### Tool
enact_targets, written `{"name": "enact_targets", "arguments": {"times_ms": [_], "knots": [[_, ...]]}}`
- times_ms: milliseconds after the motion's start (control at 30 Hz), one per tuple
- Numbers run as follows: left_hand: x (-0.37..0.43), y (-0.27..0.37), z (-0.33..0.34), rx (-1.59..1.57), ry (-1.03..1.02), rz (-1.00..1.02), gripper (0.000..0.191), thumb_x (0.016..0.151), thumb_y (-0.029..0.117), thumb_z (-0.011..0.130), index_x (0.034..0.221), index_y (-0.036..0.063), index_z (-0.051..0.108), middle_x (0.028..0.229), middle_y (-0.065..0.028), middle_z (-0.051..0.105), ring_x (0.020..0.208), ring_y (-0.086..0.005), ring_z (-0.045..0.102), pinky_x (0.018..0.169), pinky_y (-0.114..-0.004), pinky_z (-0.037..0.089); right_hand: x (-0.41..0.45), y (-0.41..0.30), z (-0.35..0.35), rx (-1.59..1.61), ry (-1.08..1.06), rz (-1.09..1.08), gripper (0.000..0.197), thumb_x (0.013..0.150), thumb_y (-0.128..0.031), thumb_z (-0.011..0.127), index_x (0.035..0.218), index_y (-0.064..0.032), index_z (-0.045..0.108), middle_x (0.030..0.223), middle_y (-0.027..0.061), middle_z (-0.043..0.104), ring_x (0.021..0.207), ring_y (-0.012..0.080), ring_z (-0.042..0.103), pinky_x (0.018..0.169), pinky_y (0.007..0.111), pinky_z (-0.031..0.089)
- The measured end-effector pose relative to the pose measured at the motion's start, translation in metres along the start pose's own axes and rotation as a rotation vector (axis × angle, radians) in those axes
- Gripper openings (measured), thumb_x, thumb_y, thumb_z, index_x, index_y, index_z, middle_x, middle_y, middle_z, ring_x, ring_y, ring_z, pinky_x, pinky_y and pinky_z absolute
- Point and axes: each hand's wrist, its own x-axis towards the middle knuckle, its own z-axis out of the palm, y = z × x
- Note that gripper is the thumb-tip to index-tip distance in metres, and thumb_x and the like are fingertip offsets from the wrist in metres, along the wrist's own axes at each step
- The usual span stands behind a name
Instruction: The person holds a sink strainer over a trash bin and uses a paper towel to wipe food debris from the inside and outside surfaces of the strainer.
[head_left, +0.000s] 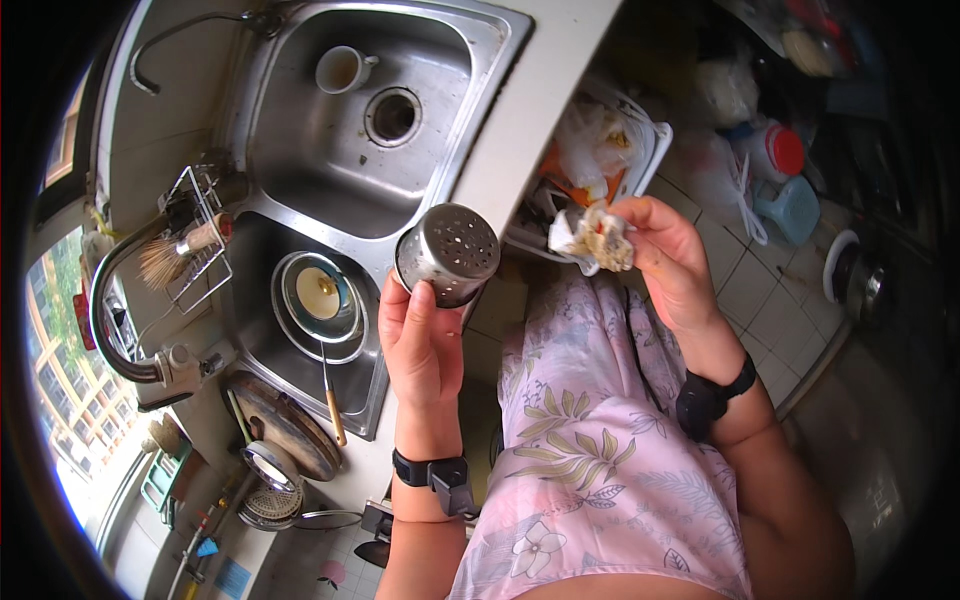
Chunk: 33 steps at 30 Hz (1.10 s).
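Note:
My left hand (424, 337) grips a perforated stainless steel strainer cup (457, 251) over the sink's front edge. Its holed base faces up towards me, so its inside is hidden. Between the thumb and fingers of my right hand (667, 259) is a crumpled, soiled wad of tissue (596, 238), stained brown. The wad is just in front of a white waste bin (656, 154), which holds plastic bags (600, 139) and an orange wrapper. Left of the strainer cup lies the double-bowl steel sink (442, 161), with a round drain opening (394, 116) in its far bowl.
A white mug (341, 71) lies in the far bowl. Stacked bowls (319, 292) and a wooden-handled utensil (334, 409) occupy the near one. A curved faucet (97, 300), a wire rack with a brush (199, 232) and a cutting board (292, 427) stand alongside. A red-lidded container (784, 150) is at right.

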Motion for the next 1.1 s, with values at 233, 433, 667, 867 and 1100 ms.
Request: {"name": "enact_targets", "arguments": {"times_ms": [233, 433, 667, 867, 1100], "knots": [[0.085, 0.056, -0.019, 1.225, -0.166, 0.445, 0.014, 0.074, 0.004, 0.063, 0.082, -0.0037, 0.054, 0.089, -0.0102, 0.051, 0.083, -0.0172, 0.05, 0.075, -0.026, 0.04, -0.007, -0.009, -0.019, -0.082, 0.114, 0.004, 0.015, 0.085, -0.008, 0.053, 0.098, 0.0, 0.054, 0.094, 0.0022, 0.058, 0.086, 0.0076, 0.053, 0.079, 0.021, 0.041], [0.195, 0.063, -0.061, 1.77, -0.377, 0.532, 0.013, 0.068, 0.012, 0.065, 0.07, 0.0016, 0.056, 0.077, -0.0125, 0.054, 0.078, -0.0305, 0.052, 0.067, -0.039, 0.042, -0.001, -0.006, -0.03, -0.084, 0.14, 0.036, 0.016, 0.085, -0.01, 0.054, 0.098, -0.0003, 0.054, 0.093, 0.0021, 0.058, 0.086, 0.008, 0.053, 0.08, 0.022, 0.04], [0.257, 0.024, -0.086, 1.855, -0.436, 0.493, 0.008, 0.067, 0.018, 0.057, 0.068, 0.0095, 0.059, 0.075, -0.0082, 0.057, 0.077, -0.0282, 0.055, 0.064, -0.04, 0.042, 0.009, -0.009, -0.054, -0.095, 0.235, 0.083, 0.015, 0.084, -0.009, 0.053, 0.096, -0.0007, 0.053, 0.091, 0.0014, 0.058, 0.085, 0.0075, 0.053, 0.079, 0.022, 0.04], [0.281, -0.011, -0.077, 2.165, -0.341, 0.362, 0.012, 0.07, 0.02, 0.059, 0.077, 0.0101, 0.062, 0.085, -0.0071, 0.058, 0.084, -0.0261, 0.056, 0.069, -0.04, 0.043, 0.019, -0.011, -0.072, -0.085, 0.292, 0.102, 0.017, 0.083, -0.01, 0.054, 0.097, -0.0006, 0.053, 0.092, 0.0024, 0.058, 0.085, 0.0078, 0.053, 0.079, 0.022, 0.04], [0.295, -0.021, -0.11, 1.899, -0.45, 0.169, 0.031, 0.072, 0.033, 0.064, 0.08, 0.0033, 0.059, 0.083, -0.0118, 0.061, 0.079, -0.0322, 0.057, 0.066, -0.041, 0.045, 0.035, -0.005, -0.08, -0.087, 0.276, 0.148, 0.018, 0.083, -0.007, 0.052, 0.099, 0.0004, 0.051, 0.095, 0.0033, 0.057, 0.087, 0.0091, 0.053, 0.082, 0.023, 0.041]]}}
